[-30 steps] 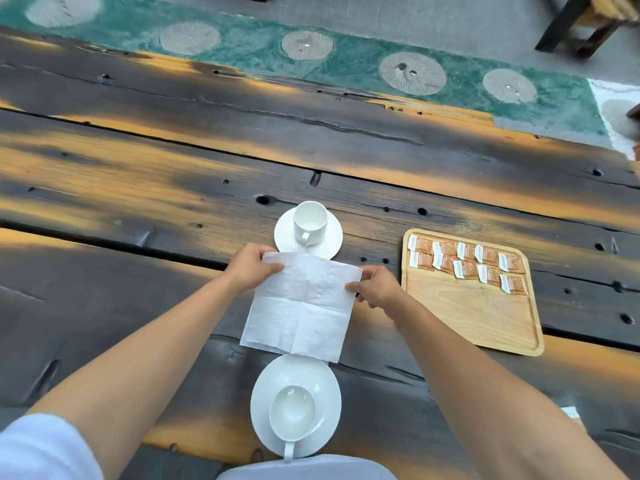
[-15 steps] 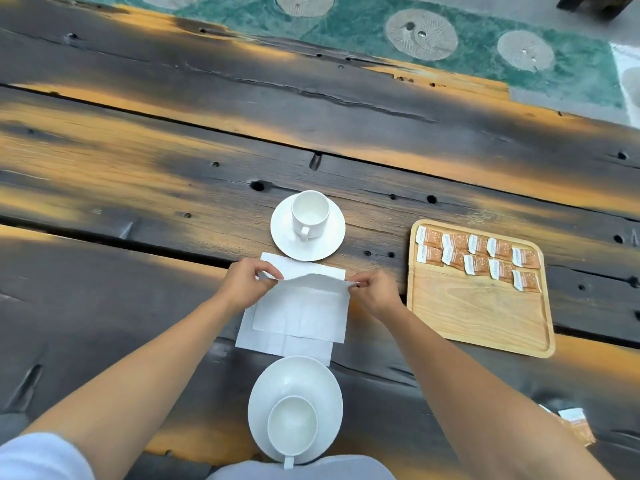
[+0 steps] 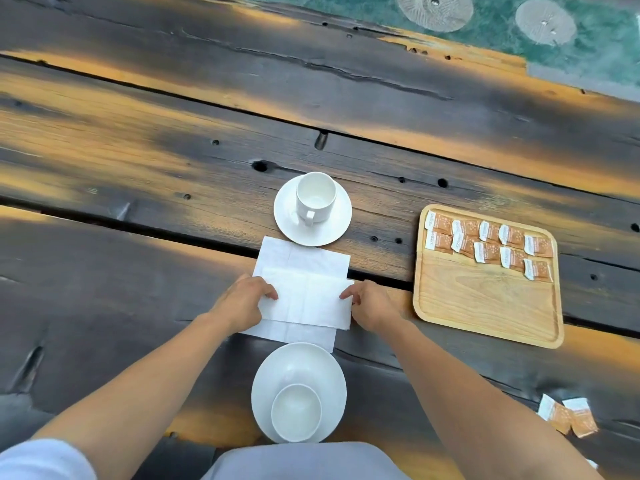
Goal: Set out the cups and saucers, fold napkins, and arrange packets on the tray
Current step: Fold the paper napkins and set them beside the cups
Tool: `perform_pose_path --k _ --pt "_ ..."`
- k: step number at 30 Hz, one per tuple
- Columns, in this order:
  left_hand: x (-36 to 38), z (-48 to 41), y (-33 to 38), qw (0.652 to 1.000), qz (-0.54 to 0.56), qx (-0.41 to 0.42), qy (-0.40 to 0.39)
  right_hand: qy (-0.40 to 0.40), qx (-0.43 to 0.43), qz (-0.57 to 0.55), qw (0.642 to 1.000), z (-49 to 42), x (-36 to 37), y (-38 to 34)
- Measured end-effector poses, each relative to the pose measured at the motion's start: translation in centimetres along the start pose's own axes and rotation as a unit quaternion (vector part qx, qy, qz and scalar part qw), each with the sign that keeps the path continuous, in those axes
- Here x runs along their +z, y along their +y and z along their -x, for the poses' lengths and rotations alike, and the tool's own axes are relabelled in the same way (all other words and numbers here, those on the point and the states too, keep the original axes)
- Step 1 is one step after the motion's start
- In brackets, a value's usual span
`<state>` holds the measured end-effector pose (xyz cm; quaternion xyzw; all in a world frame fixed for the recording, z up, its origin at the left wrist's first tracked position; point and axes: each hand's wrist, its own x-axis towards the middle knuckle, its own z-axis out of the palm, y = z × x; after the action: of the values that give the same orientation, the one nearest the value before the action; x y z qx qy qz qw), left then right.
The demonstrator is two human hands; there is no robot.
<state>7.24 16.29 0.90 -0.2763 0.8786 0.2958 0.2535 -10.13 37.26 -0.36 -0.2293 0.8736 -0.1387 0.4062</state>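
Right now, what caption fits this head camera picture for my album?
Two hands fold a white napkin between two cups on saucers, beside a wooden tray of packets.

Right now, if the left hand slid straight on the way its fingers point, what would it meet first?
The left hand points right across the napkin; sliding on over it, it would first meet the right hand at the opposite edge.

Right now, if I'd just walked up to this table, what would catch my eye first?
Probably the two hands, left and right, folding a white napkin in the middle of the dark plank table. A white cup on its saucer sits beyond the napkin and another nearer the person. To the right, a wooden tray holds two rows of orange packets.
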Motion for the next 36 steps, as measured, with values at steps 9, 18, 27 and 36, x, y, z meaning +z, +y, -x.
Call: perform_pose_path --k 9,18,27,36 --pt "0.0 -2.3 1.3 0.996 0.004 -0.002 0.086 0.047 0.001 0.052 0.998 -1.1 -0.1 -1.8" --pt "1.6 -3.7 1.3 0.994 -0.028 -0.040 0.094 0.057 0.010 0.122 0.991 -2.0 0.8 -2.2" --pt "1.0 -4.0 2.1 0.991 -0.016 -0.046 0.127 0.083 -0.011 0.116 0.990 -2.1 1.0 -1.8" --pt "-1.4 -2.9 2.0 0.985 0.083 0.023 0.152 0.051 -0.063 -0.001 0.997 -1.8 -0.5 -1.1"
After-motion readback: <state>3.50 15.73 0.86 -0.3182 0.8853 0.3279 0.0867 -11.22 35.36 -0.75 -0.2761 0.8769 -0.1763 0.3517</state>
